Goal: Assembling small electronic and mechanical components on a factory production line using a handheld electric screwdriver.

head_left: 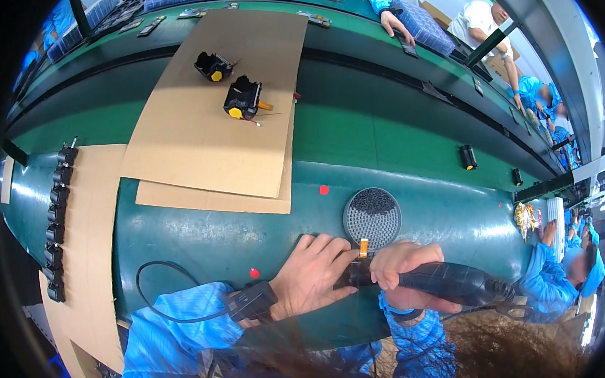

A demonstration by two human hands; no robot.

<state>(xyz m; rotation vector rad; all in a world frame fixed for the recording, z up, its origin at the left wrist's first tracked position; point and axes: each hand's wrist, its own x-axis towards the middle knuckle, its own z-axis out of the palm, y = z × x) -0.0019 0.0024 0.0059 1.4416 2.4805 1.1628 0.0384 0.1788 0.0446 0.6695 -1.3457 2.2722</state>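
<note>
One dark part (355, 272) lay at lower centre, held in our half-curled left fingers (321, 250); rightward, our right fingers (386, 267) gripped a crosswise black tool (458, 282).

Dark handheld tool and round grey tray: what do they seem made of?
The dark handheld tool looks like smooth plastic, going by its soft sheen. The round grey tray seems matte plastic, given its dull, patterned floor; coated metal remains possible.

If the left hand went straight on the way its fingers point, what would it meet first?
Likely the orange strip close by the left hand, with the round tray beyond it; depth is unclear from this single view.
</note>
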